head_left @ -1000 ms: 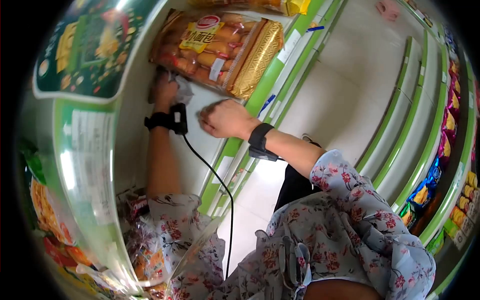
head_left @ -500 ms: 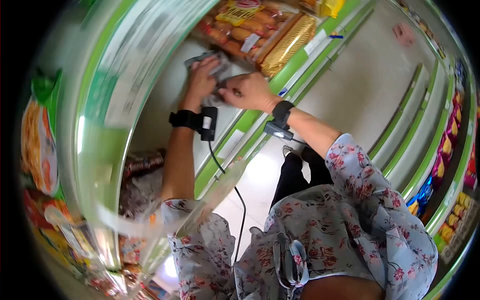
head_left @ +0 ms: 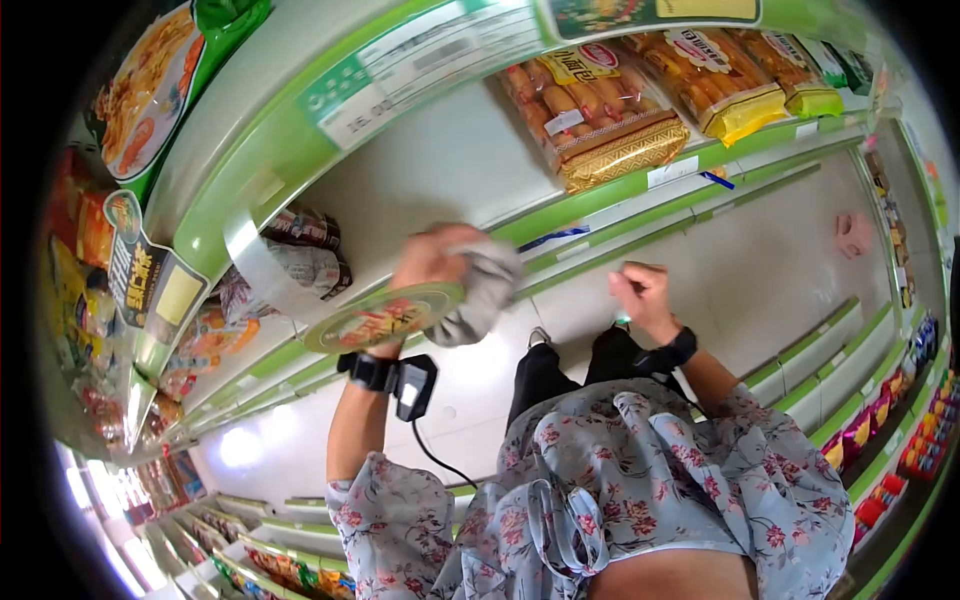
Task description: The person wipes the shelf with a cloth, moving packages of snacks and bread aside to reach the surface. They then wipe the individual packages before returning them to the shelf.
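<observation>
Both hands have drawn back from the bread packs: the left hand [head_left: 432, 262] now clutches a grey cloth [head_left: 480, 290] at the white shelf's [head_left: 420, 180] green front edge, while the right hand [head_left: 642, 297] hangs loosely curled, empty, over the pale aisle floor [head_left: 760, 270]. Bread packs [head_left: 590, 110] lie further along.

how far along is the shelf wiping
Done: the white shelf shows a bare stretch beside the bread packs. In hand: the left hand grips a grey cloth at the shelf edge; the right hand is off it. Left: cannot tell.
</observation>
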A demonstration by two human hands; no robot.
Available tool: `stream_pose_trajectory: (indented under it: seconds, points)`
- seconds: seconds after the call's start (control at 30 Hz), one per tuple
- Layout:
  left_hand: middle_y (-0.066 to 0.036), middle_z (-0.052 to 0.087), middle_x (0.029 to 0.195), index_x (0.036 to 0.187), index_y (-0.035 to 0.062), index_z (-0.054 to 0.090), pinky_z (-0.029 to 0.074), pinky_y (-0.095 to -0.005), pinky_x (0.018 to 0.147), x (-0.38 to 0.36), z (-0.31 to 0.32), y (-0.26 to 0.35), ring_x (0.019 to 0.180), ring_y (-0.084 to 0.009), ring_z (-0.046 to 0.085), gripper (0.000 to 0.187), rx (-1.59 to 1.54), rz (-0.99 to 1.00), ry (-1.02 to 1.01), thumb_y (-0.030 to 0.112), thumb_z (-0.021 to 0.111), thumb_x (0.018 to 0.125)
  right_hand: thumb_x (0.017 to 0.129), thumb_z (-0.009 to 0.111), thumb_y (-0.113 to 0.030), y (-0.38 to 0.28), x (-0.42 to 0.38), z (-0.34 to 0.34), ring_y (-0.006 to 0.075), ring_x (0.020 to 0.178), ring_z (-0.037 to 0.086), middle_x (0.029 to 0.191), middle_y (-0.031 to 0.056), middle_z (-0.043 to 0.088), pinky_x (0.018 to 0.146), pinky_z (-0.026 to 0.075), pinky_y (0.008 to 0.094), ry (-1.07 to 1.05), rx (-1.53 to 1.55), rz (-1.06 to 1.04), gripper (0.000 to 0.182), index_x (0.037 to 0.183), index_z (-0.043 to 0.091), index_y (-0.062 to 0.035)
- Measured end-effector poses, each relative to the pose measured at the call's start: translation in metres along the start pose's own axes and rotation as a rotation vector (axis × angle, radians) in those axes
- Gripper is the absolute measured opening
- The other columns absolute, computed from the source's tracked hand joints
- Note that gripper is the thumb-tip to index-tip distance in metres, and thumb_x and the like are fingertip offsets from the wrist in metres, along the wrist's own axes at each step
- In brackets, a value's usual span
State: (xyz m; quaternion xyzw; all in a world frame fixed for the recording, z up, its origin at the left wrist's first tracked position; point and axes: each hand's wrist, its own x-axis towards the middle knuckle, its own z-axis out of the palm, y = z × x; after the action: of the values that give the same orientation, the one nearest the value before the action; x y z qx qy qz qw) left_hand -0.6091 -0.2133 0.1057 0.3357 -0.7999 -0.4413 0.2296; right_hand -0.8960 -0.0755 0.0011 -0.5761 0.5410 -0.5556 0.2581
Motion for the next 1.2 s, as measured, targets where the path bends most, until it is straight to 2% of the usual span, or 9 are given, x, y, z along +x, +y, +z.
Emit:
stream_pose_trajectory:
  seconds: [0.17,0.3,0.63,0.83,0.93,1.0,1.03,1.13,1.2]
  points:
    - [-0.024,0.064,0.098,0.112,0.0065,0.056,0.050,-0.0478,0.075,-0.027,-0.027,-0.044,0.087,-0.0412,0.062,0.035,0.826,-0.406,0.588,0.016,0.056,0.078,0.087,0.062,-0.009,0.036,0.001,-0.083,0.0056,0.048,0.034,0.051,-0.0006,0.042,0.044,0.027,0.0249,0.046,0.017,0.139,0.032,0.058,0.049,-0.0004]
    - [-0.022,0.065,0.091,0.110,0.0142,0.056,0.050,-0.0507,0.073,-0.023,-0.008,-0.066,0.087,-0.0403,0.062,0.035,1.031,-0.521,0.382,0.021,0.060,0.076,0.089,0.061,-0.010,0.051,0.009,-0.111,0.0038,0.049,0.035,0.052,-0.0020,0.044,0.045,0.027,0.0238,0.036,0.003,0.147,0.032,0.060,0.052,0.0003]
    - [-0.022,0.064,0.102,0.109,0.0061,0.061,0.049,-0.0428,0.084,0.114,0.083,-0.009,0.096,-0.0404,0.059,0.036,0.615,-0.219,0.081,0.021,0.056,0.077,0.091,0.059,-0.015,0.028,0.028,-0.130,0.0015,0.050,0.033,0.051,-0.0046,0.043,0.045,0.023,0.0229,0.122,0.189,0.280,0.035,0.060,0.055,-0.0001]
    - [-0.014,0.067,0.095,0.107,-0.0004,0.062,0.048,-0.0309,0.083,0.106,0.077,-0.010,0.089,-0.0228,0.064,0.035,0.171,-0.229,0.137,0.017,0.054,0.077,0.091,0.059,-0.016,0.022,0.014,-0.134,0.0012,0.049,0.033,0.052,-0.0045,0.044,0.045,0.023,0.0229,0.152,0.163,0.244,0.035,0.060,0.055,-0.0004]
    - [-0.006,0.066,0.088,0.100,-0.0002,0.064,0.048,-0.0265,0.075,0.090,0.065,0.019,0.080,-0.0125,0.060,0.030,-0.459,-0.305,0.018,0.014,0.055,0.076,0.092,0.058,-0.017,0.024,0.006,-0.148,0.0020,0.051,0.036,0.053,-0.0039,0.047,0.046,0.025,0.0224,0.183,0.156,0.353,0.036,0.060,0.055,-0.0004]
    - [-0.001,0.062,0.076,0.090,0.0013,0.065,0.045,-0.0254,0.064,0.085,0.065,0.024,0.068,-0.0080,0.054,0.020,-0.216,-0.189,-0.247,0.015,0.060,0.077,0.093,0.058,-0.019,0.024,0.015,-0.152,0.0022,0.053,0.037,0.059,-0.0033,0.051,0.047,0.026,0.0215,0.227,0.133,0.362,0.031,0.068,0.058,-0.0009]
    - [0.003,0.055,0.065,0.081,0.0014,0.064,0.040,-0.0267,0.056,0.084,0.069,0.033,0.060,-0.0069,0.047,0.017,0.022,-0.349,-0.358,0.019,0.064,0.078,0.093,0.057,-0.020,0.023,0.020,-0.155,0.0023,0.053,0.038,0.062,-0.0030,0.053,0.048,0.027,0.0211,0.235,0.119,0.371,0.029,0.071,0.059,-0.0011]
    - [0.005,0.048,0.058,0.078,0.0014,0.063,0.038,-0.0294,0.054,0.080,0.069,0.031,0.057,-0.0071,0.043,0.021,0.116,-0.358,-0.093,0.022,0.064,0.081,0.094,0.056,-0.026,0.021,0.065,-0.142,0.0026,0.055,0.037,0.073,-0.0029,0.056,0.049,0.028,0.0201,0.227,0.203,0.320,0.025,0.088,0.061,-0.0022]
    - [-0.002,0.058,0.075,0.093,0.0020,0.061,0.043,-0.0301,0.063,0.082,0.072,0.023,0.068,-0.0113,0.051,0.024,0.088,-0.274,0.111,0.023,0.064,0.080,0.095,0.053,-0.023,0.025,0.098,-0.133,0.0003,0.052,0.034,0.077,-0.0034,0.060,0.045,0.025,0.0187,0.201,0.225,0.343,0.020,0.097,0.061,-0.0053]
